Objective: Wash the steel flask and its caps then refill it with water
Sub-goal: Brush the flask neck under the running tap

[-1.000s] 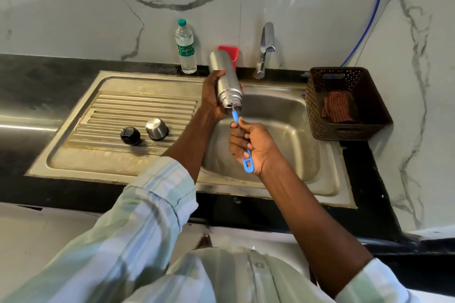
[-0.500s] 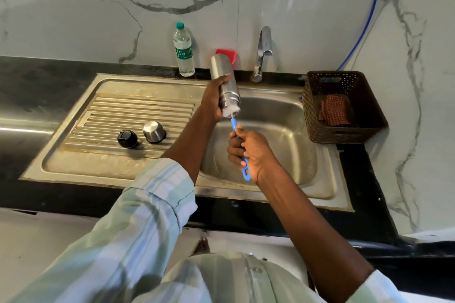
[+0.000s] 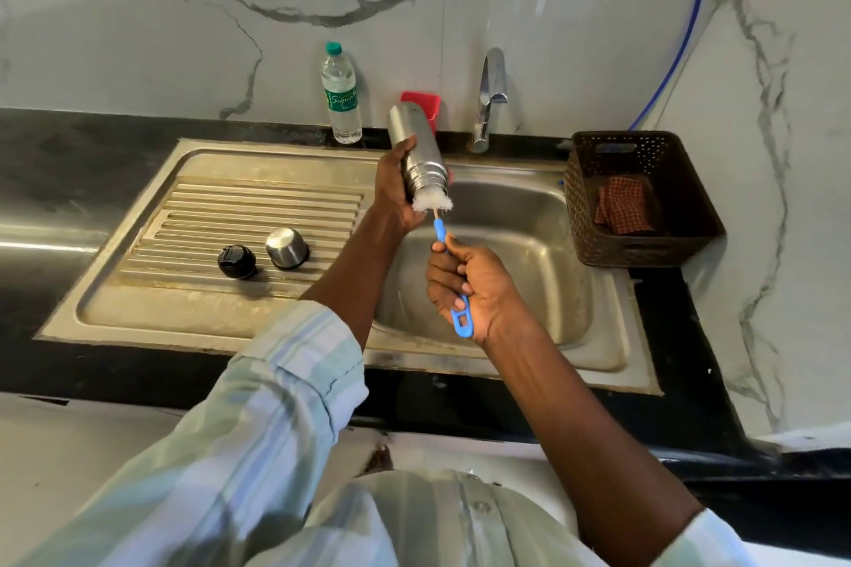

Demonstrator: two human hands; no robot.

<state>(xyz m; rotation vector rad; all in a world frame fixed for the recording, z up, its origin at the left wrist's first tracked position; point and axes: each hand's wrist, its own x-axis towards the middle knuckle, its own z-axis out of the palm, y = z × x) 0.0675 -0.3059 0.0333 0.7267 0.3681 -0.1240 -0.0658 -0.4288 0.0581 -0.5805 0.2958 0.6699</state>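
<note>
My left hand [image 3: 396, 189] grips the steel flask [image 3: 416, 145] over the sink basin [image 3: 529, 244], mouth tilted down toward me. My right hand [image 3: 469, 285] holds the blue handle of a bottle brush [image 3: 449, 272]. Its white bristles [image 3: 432, 203] stick out at the flask's mouth. The black inner cap [image 3: 236, 261] and the steel outer cap [image 3: 287, 248] sit side by side on the ribbed drainboard [image 3: 258, 216].
A tap [image 3: 490, 97] stands behind the basin, shut off. A plastic water bottle [image 3: 341, 94] and a red object [image 3: 421, 101] stand at the back ledge. A brown basket [image 3: 640, 198] with a checked cloth sits right of the sink.
My right hand has drawn the brush down out of the flask, so the white bristles now show at the mouth. The flask has stayed in my left hand.
</note>
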